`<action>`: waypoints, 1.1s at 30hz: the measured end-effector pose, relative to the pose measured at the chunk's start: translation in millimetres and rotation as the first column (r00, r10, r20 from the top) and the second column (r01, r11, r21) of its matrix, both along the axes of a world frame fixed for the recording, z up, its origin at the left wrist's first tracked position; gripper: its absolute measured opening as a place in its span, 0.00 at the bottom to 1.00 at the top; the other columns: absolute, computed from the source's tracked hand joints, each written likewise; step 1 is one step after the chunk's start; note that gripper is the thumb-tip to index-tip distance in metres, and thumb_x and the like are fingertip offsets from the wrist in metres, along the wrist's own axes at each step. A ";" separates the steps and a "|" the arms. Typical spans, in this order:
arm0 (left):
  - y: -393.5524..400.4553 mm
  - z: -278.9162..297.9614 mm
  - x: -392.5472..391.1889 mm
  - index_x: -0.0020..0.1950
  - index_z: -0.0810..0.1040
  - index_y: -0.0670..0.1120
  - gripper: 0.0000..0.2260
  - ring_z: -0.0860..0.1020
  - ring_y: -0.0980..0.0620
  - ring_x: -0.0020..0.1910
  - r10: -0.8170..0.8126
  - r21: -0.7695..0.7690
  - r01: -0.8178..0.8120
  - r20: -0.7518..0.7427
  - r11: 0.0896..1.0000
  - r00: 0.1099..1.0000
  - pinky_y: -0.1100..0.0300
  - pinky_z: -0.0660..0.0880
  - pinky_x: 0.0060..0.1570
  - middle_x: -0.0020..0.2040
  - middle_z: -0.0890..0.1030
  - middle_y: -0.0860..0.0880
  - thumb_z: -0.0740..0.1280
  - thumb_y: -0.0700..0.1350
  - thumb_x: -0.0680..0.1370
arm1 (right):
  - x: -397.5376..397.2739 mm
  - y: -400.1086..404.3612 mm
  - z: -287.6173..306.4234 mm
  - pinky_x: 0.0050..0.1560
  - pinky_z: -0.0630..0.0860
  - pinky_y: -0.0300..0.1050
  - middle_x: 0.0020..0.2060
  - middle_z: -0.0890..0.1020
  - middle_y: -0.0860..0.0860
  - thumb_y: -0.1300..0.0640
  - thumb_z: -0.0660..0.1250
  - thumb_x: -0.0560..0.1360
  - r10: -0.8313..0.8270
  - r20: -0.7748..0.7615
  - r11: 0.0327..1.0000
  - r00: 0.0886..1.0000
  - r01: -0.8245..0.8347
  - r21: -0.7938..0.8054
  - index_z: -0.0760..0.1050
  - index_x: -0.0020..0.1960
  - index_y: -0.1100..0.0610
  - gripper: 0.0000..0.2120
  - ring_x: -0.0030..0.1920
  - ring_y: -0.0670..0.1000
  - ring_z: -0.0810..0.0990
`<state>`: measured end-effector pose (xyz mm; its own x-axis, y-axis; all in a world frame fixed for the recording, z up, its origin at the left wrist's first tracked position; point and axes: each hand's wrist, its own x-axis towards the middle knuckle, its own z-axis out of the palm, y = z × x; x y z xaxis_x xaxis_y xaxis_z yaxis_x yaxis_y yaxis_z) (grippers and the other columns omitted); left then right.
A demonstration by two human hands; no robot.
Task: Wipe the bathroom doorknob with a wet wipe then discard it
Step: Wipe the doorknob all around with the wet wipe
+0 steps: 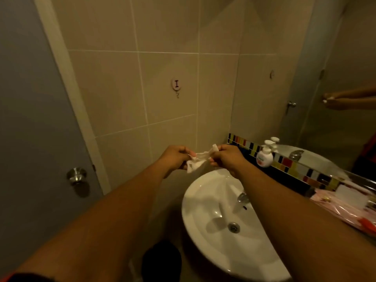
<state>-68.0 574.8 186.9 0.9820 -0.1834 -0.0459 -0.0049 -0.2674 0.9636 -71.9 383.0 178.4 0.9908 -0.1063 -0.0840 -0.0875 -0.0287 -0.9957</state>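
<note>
Above the sink (205,237), left hand (175,157) and right hand (227,157) each close their grip on a crumpled wet wipe (198,159); the doorknob (76,176), well left, apparently awaits wiping; discarding remains.

A white sink (205,224) fills the lower centre of the frame, its drain (234,227) near the middle of the basin and a chrome tap (243,197) on its right rim; at the right edge runs a dark counter (284,178); a white soap pump bottle (264,156) stands on it; lower right, a pink plastic bag (345,210) lies on it.
</note>
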 end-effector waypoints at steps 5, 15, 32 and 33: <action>75.6 2.0 -22.4 0.40 0.82 0.45 0.13 0.81 0.54 0.30 0.116 -0.049 -0.116 -0.014 0.992 0.993 0.65 0.80 0.29 0.38 0.82 0.45 0.64 0.30 0.76 | -6.3 66.5 3.6 0.31 0.81 0.40 0.36 0.79 0.59 0.73 0.66 0.73 0.091 0.036 0.996 0.995 -0.090 -0.029 0.79 0.49 0.67 0.07 0.33 0.52 0.78; 201.3 6.9 -68.5 0.45 0.83 0.44 0.12 0.85 0.51 0.31 0.235 -0.065 -0.239 -0.060 0.969 0.970 0.59 0.83 0.32 0.42 0.84 0.43 0.63 0.31 0.76 | -27.2 175.5 6.2 0.41 0.83 0.46 0.47 0.82 0.56 0.61 0.67 0.74 0.292 -0.063 0.912 0.954 -0.298 -0.281 0.79 0.52 0.61 0.08 0.47 0.55 0.82; 355.0 -20.3 -129.1 0.60 0.77 0.46 0.14 0.78 0.41 0.56 0.258 -0.224 -0.318 -0.258 0.921 0.931 0.47 0.81 0.50 0.59 0.77 0.41 0.62 0.37 0.76 | -29.3 351.7 -13.2 0.36 0.81 0.46 0.41 0.82 0.58 0.71 0.61 0.75 0.562 -0.009 0.824 0.827 -0.561 -0.082 0.76 0.38 0.58 0.13 0.44 0.57 0.83; 362.6 -23.9 -131.6 0.57 0.77 0.44 0.13 0.78 0.40 0.55 0.250 -0.300 -0.339 -0.298 0.892 0.921 0.44 0.80 0.50 0.58 0.77 0.40 0.60 0.39 0.74 | -25.5 359.8 -13.8 0.37 0.81 0.47 0.42 0.82 0.58 0.71 0.60 0.75 0.584 0.001 0.810 0.812 -0.583 -0.069 0.76 0.35 0.57 0.15 0.45 0.58 0.83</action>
<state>-199.6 937.4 163.1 0.9580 0.0645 -0.2795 0.2702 0.1245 0.9547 -97.4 742.8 164.5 0.8697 0.4878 -0.0755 -0.0136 -0.1291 -0.9915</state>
